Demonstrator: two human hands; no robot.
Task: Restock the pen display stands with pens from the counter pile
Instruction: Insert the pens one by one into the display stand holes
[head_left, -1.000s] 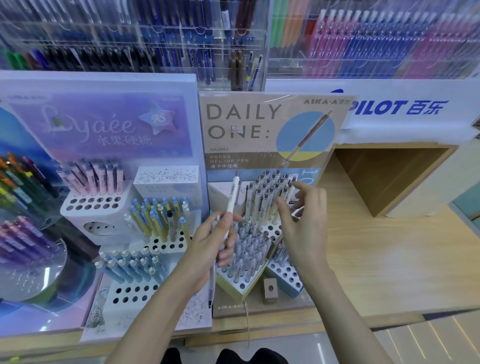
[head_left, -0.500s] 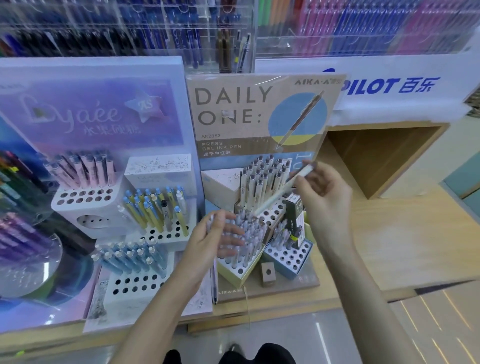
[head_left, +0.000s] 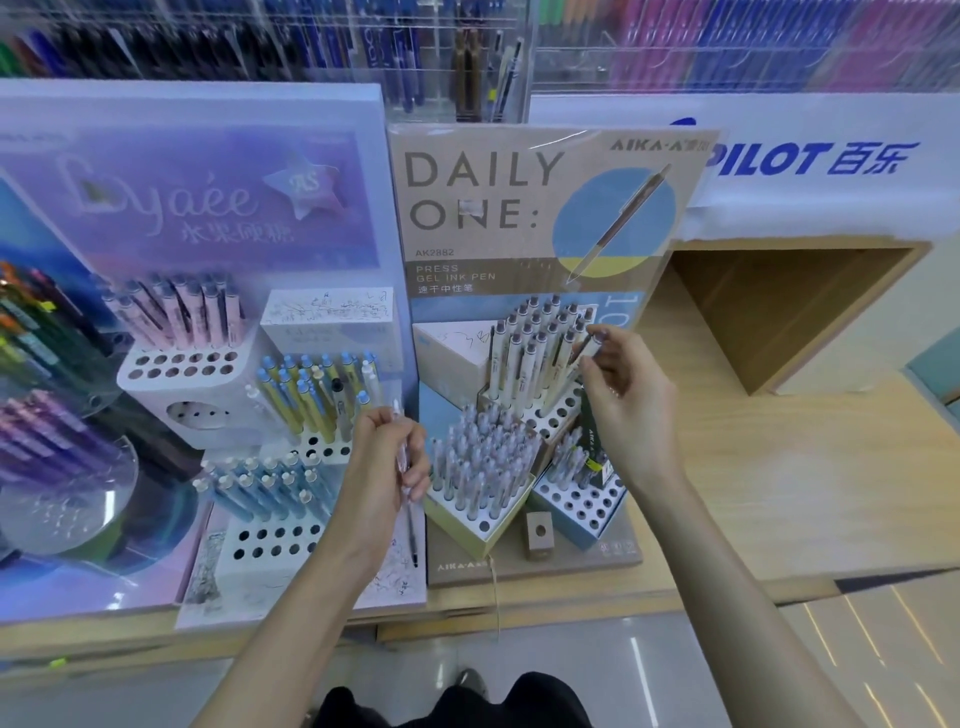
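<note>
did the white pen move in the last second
Yes. The white pen crossed from the left of the cream pen rack to its right edge, now pinched by the right hand.

Bright even shop lighting, soft shadows, glare on the poster (head_left: 550, 208), blurred upper racks (head_left: 311, 47), wide-angle bending at edges

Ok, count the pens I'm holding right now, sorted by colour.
Clear pen, gripped in the left hand: 1
Cream pen with a dark end, pinched in the right hand: 1
Total: 2
</note>
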